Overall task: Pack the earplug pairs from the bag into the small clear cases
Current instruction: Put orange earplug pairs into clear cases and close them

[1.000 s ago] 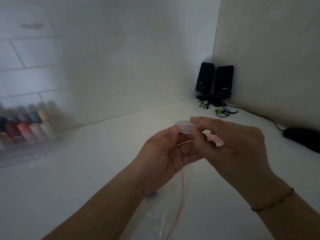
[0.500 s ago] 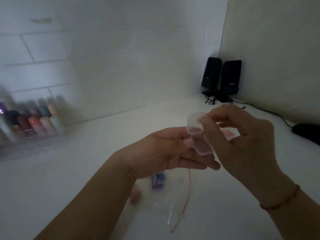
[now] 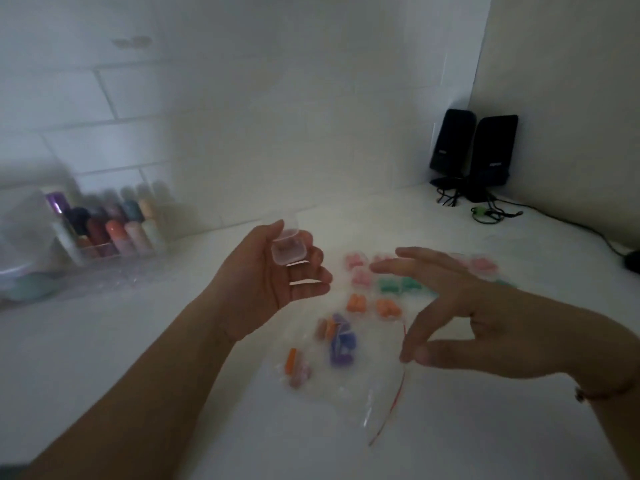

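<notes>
The picture is dim and blurred, so the contents of the small case (image 3: 288,250) are hard to make out. The left hand (image 3: 273,278) holds that open case, lid up, in a loose curled grip. The right hand (image 3: 464,317) hovers with fingers spread wide over the clear bag (image 3: 349,368) on the counter (image 3: 138,358), holding nothing. Orange and purple earplugs (image 3: 341,341) lie in the bag; filled cases (image 3: 388,289) sit behind. Two speakers (image 3: 474,150) stand at the far right corner.
</notes>
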The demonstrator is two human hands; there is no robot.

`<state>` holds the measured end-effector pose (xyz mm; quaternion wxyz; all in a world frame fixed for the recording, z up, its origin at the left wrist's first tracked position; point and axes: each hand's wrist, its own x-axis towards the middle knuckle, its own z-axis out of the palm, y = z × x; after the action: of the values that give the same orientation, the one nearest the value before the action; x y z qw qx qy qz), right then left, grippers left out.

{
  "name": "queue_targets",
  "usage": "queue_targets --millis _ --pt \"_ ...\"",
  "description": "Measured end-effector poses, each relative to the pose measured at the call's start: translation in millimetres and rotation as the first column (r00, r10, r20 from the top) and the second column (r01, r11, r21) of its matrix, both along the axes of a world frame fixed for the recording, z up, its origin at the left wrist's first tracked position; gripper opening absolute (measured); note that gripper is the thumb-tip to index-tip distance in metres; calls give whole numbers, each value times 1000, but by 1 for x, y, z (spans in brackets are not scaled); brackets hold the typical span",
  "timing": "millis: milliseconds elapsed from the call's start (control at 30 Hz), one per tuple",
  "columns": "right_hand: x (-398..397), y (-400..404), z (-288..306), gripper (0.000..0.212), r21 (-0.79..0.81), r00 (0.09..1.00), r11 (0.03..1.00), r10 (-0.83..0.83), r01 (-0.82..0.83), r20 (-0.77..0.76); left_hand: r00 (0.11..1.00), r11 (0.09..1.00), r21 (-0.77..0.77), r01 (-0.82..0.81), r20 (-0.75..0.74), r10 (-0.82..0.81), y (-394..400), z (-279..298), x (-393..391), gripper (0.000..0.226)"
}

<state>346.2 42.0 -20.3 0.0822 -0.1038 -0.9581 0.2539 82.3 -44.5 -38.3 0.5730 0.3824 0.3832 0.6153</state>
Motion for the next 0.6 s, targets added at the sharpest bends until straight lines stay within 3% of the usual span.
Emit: queue_targets --millis 133,267,333,467,600 --pt "-8 -6 -10 19 19 993 998 58 -60 106 978 979 -49 -197 -74 193 1 -19 1 26" --pt "-22 -14 -27 44 266 978 964 -46 -10 205 979 975 -93 -204 -26 202 3 -23 10 19" --pt "-30 -20 -33 52 366 981 929 -112 47 158 980 974 -113 -198 -37 195 3 -23 14 19" --pt "-42 -29 -37 43 355 979 914 -164 198 -124 982 958 -217 -185 -20 185 1 -24 16 31" --pt "-50 -37 -45 43 409 987 898 -160 160 -34 981 947 -266 -177 26 191 0 -23 15 36"
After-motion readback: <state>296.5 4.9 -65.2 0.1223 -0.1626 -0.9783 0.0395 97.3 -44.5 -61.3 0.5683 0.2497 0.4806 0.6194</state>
